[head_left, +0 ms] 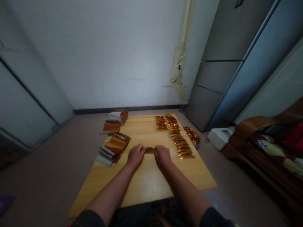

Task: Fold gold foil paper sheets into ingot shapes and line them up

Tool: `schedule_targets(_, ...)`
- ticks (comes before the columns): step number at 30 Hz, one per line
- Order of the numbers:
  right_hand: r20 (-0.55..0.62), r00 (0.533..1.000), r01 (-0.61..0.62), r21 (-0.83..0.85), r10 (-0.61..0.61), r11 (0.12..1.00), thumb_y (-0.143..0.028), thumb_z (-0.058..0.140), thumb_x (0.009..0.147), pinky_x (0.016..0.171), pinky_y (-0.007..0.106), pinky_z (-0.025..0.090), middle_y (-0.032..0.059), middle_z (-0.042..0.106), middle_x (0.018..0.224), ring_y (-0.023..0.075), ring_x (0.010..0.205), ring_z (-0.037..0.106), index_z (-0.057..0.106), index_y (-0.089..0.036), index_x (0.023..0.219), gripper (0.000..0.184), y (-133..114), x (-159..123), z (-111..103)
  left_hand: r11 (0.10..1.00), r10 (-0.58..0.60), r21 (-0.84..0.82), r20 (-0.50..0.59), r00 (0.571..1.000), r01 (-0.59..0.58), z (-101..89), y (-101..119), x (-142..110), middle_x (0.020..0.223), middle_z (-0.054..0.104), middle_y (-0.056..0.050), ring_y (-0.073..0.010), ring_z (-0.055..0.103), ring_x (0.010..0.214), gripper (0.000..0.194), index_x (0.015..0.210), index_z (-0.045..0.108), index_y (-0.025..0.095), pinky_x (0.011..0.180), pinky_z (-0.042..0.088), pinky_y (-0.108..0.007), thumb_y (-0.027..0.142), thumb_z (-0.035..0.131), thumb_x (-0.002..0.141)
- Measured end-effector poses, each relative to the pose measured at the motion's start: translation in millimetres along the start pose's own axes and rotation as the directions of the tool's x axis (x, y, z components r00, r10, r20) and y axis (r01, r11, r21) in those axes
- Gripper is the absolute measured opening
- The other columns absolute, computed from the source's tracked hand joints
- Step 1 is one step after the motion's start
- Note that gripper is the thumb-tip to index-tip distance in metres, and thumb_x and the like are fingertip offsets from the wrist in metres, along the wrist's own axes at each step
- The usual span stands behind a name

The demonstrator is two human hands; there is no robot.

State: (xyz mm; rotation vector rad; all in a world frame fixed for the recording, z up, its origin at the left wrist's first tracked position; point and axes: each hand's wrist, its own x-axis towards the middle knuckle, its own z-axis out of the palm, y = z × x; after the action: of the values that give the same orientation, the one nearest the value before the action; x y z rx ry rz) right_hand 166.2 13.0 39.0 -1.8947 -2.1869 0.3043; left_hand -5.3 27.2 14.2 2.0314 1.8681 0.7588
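Note:
My left hand (pixel 135 156) and my right hand (pixel 162 156) sit close together on a pale wooden board (pixel 151 179), pinching the two ends of a small amber film strip (pixel 149 150). Its middle shows between my knuckles. To the right, a long row of similar amber strips (pixel 177 138) overlaps from the board's far edge towards the near right. A shorter row (pixel 161 123) lies beside it. On the left lies a bundle of amber film with white backing (pixel 115 147). Further back are more bundles (pixel 115 121).
A round dish of amber pieces (pixel 192 136) stands just off the board's right edge. Beyond it are a steel-grey refrigerator (pixel 213 66), a white box (pixel 220 138) and a wooden sofa (pixel 262 142) with patterned cushions. A white wall rises behind the board, and tiled floor surrounds it.

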Motion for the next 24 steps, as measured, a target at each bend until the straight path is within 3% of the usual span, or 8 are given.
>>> schedule_targets(10, -0.013, 0.999, -0.037, -0.005, 0.037, 0.999, -0.025, 0.049, 0.095, 0.076, 0.03, 0.03, 0.0056, 0.069, 0.098, 0.0194, 0.093, 0.06, 0.061, -0.02, 0.097, 0.013, 0.1, 7.0, 4.7, 0.995, -0.072, 0.063, -0.028, 0.997, 0.074, -0.5, 13.1, -0.6, 0.08, 0.069, 0.0, -0.0191, 0.06, 0.083, 0.009, 0.082, 0.062, 0.024, 0.075, 0.04, -0.03, 0.021, 0.053, 0.083)
schedule_targets(24, 0.013, 0.999, -0.039, -0.072, 0.04, 0.997, -0.028, 0.044, 0.098, 0.076, 0.03, 0.032, 0.0082, 0.068, 0.1, 0.0196, 0.093, 0.06, 0.063, -0.019, 0.098, 0.021, -1.9, 8.2, 3.9, 0.993, -0.072, 0.088, -0.044, 0.996, 0.076, 3.3, 17.5, -8.5, 0.091, 0.07, -0.002, -0.0216, 0.058, 0.093, 0.012, 0.084, 0.061, 0.023, 0.079, 0.035, -0.032, 0.021, 0.049, 0.087)
